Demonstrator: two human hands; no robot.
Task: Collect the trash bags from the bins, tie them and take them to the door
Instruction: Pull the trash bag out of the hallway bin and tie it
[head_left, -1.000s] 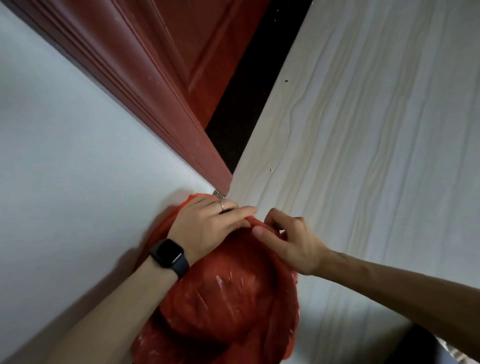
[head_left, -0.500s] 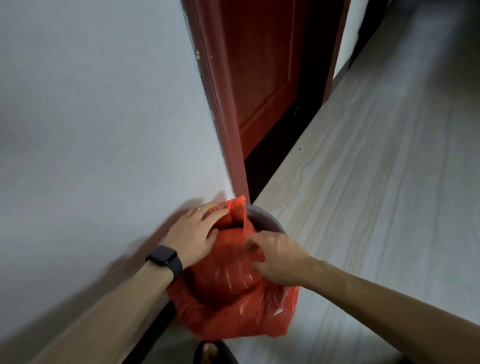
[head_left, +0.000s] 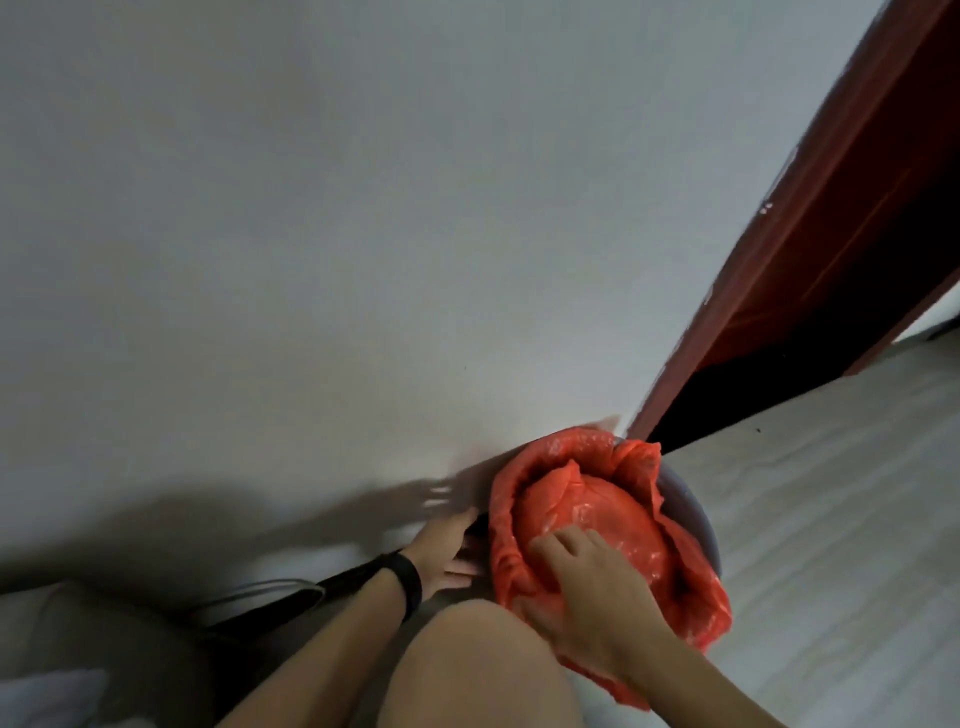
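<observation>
Right hand (head_left: 597, 592) lies on the red trash bag (head_left: 602, 499), fingers bent, grip unclear. Left hand (head_left: 447, 553) reaches beside it, fingers straight, holding nothing. The bag lines the grey bin (head_left: 693, 512), untied and unlifted; door (head_left: 841, 249) beyond.

The left hand (head_left: 445, 550) sits low at centre, fingers straight and spread, pointing right, with a black smartwatch (head_left: 407, 583) on the wrist and the bare forearm (head_left: 311, 670) below it. The right hand (head_left: 589, 597) reaches in from the lower right, palm down, fingers (head_left: 558, 540) loosely bent on a crinkled red plastic trash bag (head_left: 613, 499); whether it grips cannot be made out. A bare bent knee (head_left: 467, 670) sits between the forearms.
</observation>
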